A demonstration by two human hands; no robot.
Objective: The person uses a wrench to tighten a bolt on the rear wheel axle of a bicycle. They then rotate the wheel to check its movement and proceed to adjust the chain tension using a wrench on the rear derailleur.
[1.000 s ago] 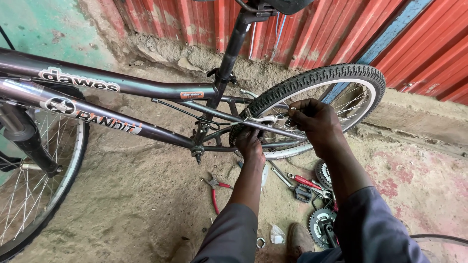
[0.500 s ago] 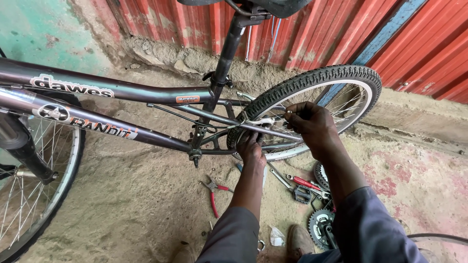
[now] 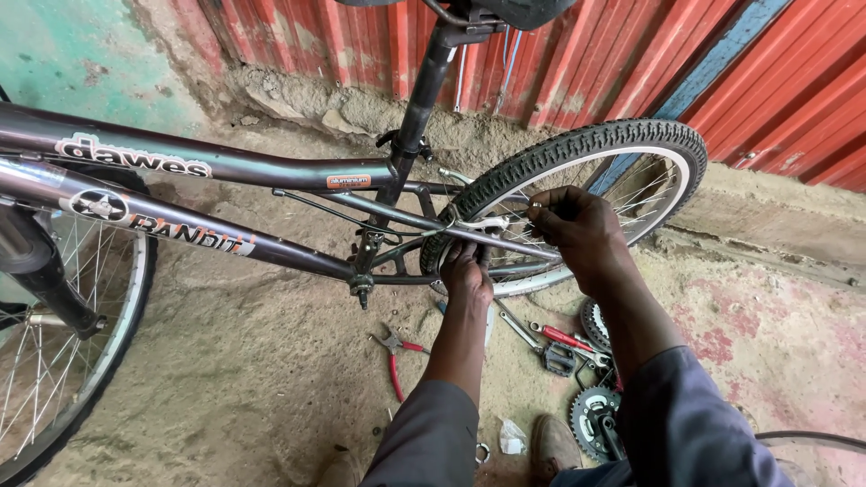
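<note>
A dark purple bicycle frame [image 3: 271, 171] stands upright across the view, with its rear wheel [image 3: 622, 153] at the right. My left hand [image 3: 466, 271] grips the lower stay by the rear tyre, next to the silver brake arm [image 3: 478, 222]. My right hand [image 3: 577, 225] is raised over the wheel's spokes with its fingers pinched on a small metal part near the brake cable end. Both sleeves are grey-blue.
Red-handled pliers [image 3: 394, 353], a spanner [image 3: 517, 326], a red screwdriver [image 3: 564, 336], a pedal [image 3: 559, 359] and toothed chainrings [image 3: 591, 419] lie on the dirt floor below my arms. The front wheel [image 3: 63, 361] is at the left. A red corrugated wall [image 3: 559, 54] stands behind.
The view has shifted slightly, so the bicycle sits lower and further left. My left hand has slid down the stay a little. My right hand stays pinched by the wheel.
</note>
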